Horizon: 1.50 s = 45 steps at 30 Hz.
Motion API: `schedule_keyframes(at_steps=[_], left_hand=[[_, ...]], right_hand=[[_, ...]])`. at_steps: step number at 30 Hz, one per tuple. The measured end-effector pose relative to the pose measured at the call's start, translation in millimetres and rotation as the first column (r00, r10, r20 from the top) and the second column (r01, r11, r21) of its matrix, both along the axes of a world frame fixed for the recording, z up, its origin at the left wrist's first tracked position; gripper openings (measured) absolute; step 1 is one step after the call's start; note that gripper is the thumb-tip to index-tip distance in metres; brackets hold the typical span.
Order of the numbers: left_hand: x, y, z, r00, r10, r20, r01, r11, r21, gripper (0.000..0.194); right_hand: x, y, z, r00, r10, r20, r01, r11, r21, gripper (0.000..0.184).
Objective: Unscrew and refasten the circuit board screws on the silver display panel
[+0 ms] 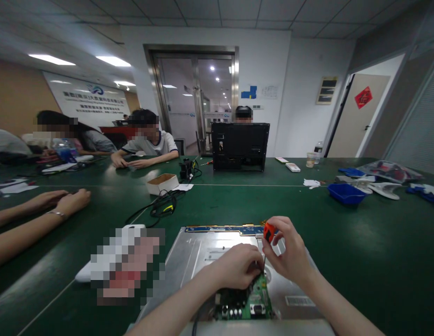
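Note:
In the head view, my right hand pinches the orange and black handle of a screwdriver. Its thin shaft points down at the upper edge of a green circuit board. Close beside the shaft, my left hand rests over the board with curled fingers; their tips are hidden, so I cannot make out what they hold. Beneath the board lies a large silver metal panel, flat on the table. A narrow blue circuit strip runs along the panel's far edge. A black cable leaves the board toward me.
Left of the panel lies a white object, partly blurred out. Beyond are a coiled black cable, a small open box and a black monitor casing. A blue tray stands right. Another person's hands are at left.

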<state>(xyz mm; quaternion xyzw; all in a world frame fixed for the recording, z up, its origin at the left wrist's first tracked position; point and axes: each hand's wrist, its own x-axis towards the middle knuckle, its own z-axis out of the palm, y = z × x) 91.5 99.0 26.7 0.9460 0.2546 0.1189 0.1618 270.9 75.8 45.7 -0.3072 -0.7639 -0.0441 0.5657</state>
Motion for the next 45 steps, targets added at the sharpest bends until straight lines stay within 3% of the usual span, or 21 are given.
schedule_keyframes(at_steps=[5,13,21,30,40,45], left_hand=[[3,0,-3.7,1.000,0.000,0.019,0.001,0.999,-0.034,0.020],[5,-3,0.1,0.999,0.027,-0.039,-0.026,0.999,0.019,0.012],[8,-6,3.6,0.995,0.045,-0.086,-0.041,0.997,0.058,0.007],[9,-13,8.0,0.989,0.074,-0.130,-0.058,0.990,0.127,0.006],[11,-11,6.7,0.987,0.084,-0.140,-0.063,0.987,0.151,0.009],[10,-9,5.5,0.988,0.069,-0.138,-0.051,0.990,0.128,0.006]], right_hand=[[3,-4,5.0,0.998,-0.036,0.043,0.036,0.999,0.013,0.037],[3,-1,4.3,0.999,-0.046,0.009,0.045,0.998,0.040,0.022],[1,-6,10.8,0.998,-0.037,0.053,0.035,0.999,0.038,0.031],[4,-1,5.9,0.995,-0.098,0.024,0.097,0.994,0.045,0.016],[2,-4,14.1,0.999,-0.025,0.046,0.022,0.997,0.067,0.032],[3,-3,11.4,0.998,-0.035,0.045,0.032,0.998,0.060,0.027]])
